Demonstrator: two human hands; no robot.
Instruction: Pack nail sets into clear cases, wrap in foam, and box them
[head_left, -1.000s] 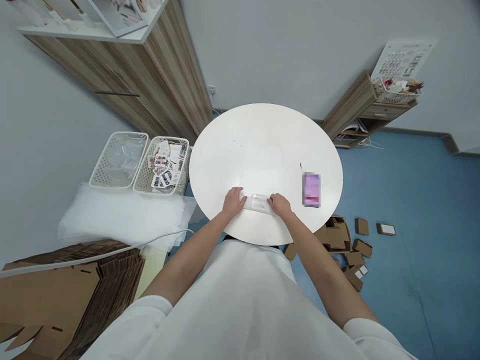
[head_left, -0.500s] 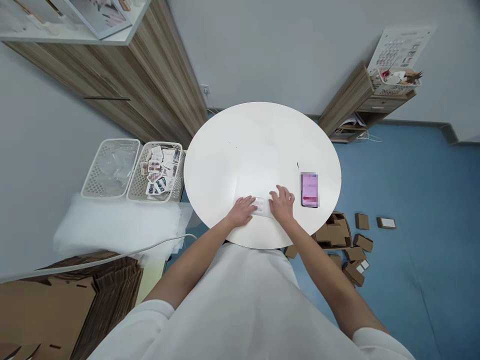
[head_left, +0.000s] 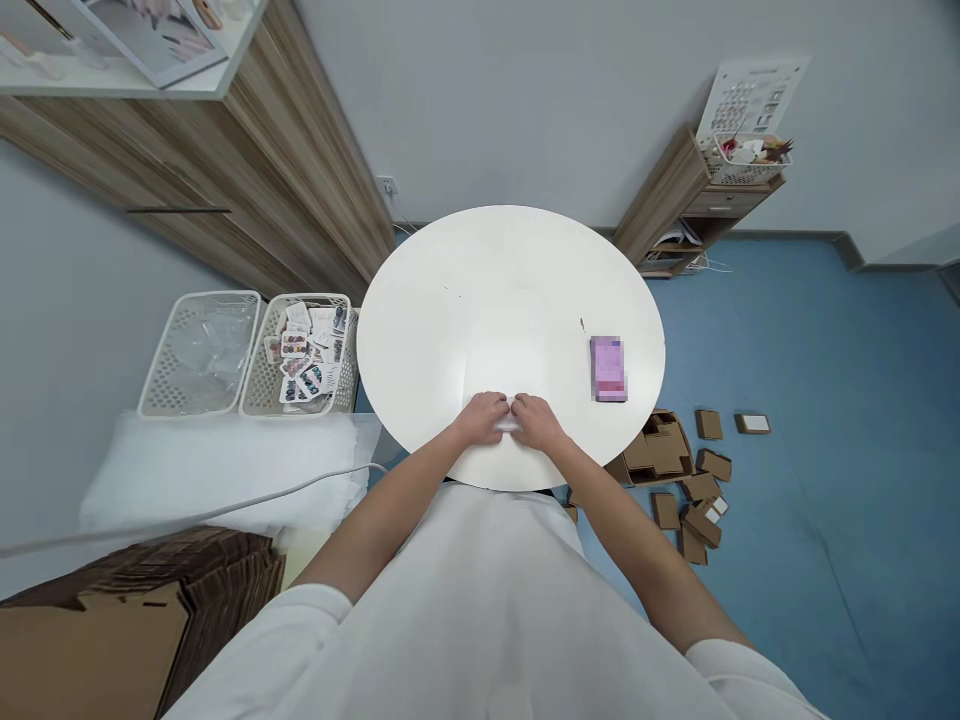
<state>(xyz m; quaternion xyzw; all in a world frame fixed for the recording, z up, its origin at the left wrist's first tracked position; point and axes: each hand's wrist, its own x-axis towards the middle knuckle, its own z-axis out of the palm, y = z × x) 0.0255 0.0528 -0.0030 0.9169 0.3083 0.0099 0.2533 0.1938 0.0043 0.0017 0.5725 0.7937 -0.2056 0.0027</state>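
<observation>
One wood-grained cabinet point(head_left: 225, 190) stands at the far left, larger than the white table point(head_left: 405, 300) before the person. Left of the table, a stack of flat brown cardboard point(head_left: 217, 590) lies nearest, then a pile of white translucent sheeting point(head_left: 225, 465), then two white baskets, the right-hand basket point(head_left: 348, 375) full of printed cards point(head_left: 309, 380). Small brown boxes point(head_left: 702, 526) lie on the floor at the right. The left hand point(head_left: 480, 419) and right hand point(head_left: 535, 421), just apart, bend their fingers narrowly around opposite ends of a small white bundle point(head_left: 509, 424) near the table's front edge. A blurred purple-screened phone point(head_left: 609, 368) lies right of them.
</observation>
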